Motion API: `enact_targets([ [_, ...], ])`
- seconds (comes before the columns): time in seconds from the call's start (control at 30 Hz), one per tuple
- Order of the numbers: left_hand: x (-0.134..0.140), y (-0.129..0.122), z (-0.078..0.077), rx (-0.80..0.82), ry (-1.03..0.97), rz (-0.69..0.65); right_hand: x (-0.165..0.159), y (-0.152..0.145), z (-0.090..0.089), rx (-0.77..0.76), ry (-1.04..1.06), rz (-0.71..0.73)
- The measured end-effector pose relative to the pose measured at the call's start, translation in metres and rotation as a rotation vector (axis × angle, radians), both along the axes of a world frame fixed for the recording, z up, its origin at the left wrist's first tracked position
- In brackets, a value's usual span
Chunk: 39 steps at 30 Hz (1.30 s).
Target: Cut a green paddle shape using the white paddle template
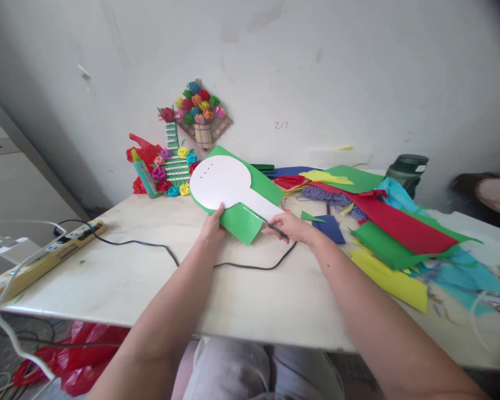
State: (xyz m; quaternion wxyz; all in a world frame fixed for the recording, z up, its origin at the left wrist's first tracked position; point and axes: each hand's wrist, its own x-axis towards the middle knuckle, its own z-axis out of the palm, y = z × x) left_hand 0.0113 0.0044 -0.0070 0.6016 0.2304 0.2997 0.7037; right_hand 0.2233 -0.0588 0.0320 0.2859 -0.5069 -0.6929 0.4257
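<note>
My left hand [214,226] pinches the lower edge of a green sheet [241,223] together with a white cutout [219,182] lying on it. The cutout has a round head with several small dark marks and a straight handle-like strip running to the right. In my right hand [289,226] is a pair of scissors [275,229], its fingers closed around the handles. The blades reach into the green sheet along the lower side of the white strip. Both sheets are held tilted above the table.
Coloured paper, such as a red sheet [400,225] and a yellow piece [394,280], is heaped at the right. A dark bottle [405,172] stands behind. Paper-flower crafts [177,166] and a glue bottle [145,176] are at the back left. A power strip [45,261] and black cable [250,267] lie on the table.
</note>
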Motion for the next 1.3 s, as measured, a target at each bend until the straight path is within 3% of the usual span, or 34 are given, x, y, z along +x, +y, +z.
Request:
enact_targets([
  [1.3,-0.0012,0.0014,-0.0022,-0.027,0.012,-0.050,-0.0061,-0.0007,-0.0035,0.005,0.047,0.003],
])
